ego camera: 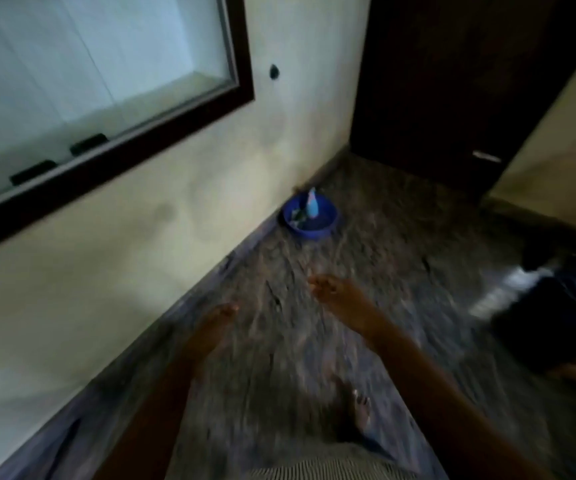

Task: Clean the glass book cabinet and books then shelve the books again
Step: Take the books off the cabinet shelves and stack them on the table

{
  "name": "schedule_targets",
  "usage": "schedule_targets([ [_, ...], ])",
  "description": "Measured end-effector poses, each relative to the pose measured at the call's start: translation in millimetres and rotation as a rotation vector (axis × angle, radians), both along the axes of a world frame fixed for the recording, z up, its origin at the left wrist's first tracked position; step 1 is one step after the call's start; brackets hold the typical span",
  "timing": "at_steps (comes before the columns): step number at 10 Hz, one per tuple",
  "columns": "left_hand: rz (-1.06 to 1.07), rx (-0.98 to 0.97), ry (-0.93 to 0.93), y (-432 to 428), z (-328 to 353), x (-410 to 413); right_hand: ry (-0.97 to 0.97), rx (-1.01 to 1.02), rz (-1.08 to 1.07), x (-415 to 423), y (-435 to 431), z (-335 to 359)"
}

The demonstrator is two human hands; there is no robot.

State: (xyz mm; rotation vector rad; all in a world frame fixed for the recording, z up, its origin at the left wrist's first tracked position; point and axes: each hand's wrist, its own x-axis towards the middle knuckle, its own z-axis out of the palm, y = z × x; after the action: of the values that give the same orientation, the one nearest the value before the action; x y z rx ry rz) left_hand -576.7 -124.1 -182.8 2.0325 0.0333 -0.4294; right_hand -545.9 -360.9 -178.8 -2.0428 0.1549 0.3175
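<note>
Speckled stone floor (pixel 400 271) meets a pale wall, all motion-blurred. Upper left hangs the glass cabinet (pixel 89 64). The left hand (pixel 217 327) reaches forward, loose and empty. Beyond it, by the wall, a blue basin (pixel 328 227) holds a spray bottle (pixel 311 204) (a hasty grab could tip it). The right hand (pixel 335 296) is likewise empty. Far right, a dark heap (pixel 539 306), possibly books, is too blurred to tell.

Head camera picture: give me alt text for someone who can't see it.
A person's empty left hand and right hand stretch forward over a speckled floor toward a blue basin by the wall, with a pale blue bottle in it. A dark-framed glass cabinet sits in the wall upper left; the picture is blurred.
</note>
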Motion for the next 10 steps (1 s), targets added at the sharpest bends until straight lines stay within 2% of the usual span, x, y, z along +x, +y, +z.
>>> schedule_targets([
  [1,0.123,0.029,-0.116,-9,16,85,-0.073,0.023,0.107,65,-17,4],
  [2,0.432,-0.019,-0.301,-15,60,173,-0.175,0.024,0.206,182,-45,36],
  [3,0.500,0.083,-0.467,-16,106,225,-0.237,0.079,0.317,254,-52,75],
  [4,0.517,0.319,-0.727,-6,159,284,-0.413,0.174,0.483,358,-29,145],
  [5,0.536,0.456,-0.852,13,195,327,-0.532,0.242,0.564,417,1,195],
  [6,0.534,0.672,-1.050,42,251,387,-0.691,0.325,0.660,485,46,272],
  [7,0.512,0.779,-1.140,59,287,422,-0.813,0.380,0.682,520,70,313],
  [9,0.445,0.994,-1.403,106,402,523,-1.145,0.358,0.653,606,127,432],
  [10,0.490,1.016,-1.552,120,471,570,-1.322,0.326,0.626,642,148,491],
])
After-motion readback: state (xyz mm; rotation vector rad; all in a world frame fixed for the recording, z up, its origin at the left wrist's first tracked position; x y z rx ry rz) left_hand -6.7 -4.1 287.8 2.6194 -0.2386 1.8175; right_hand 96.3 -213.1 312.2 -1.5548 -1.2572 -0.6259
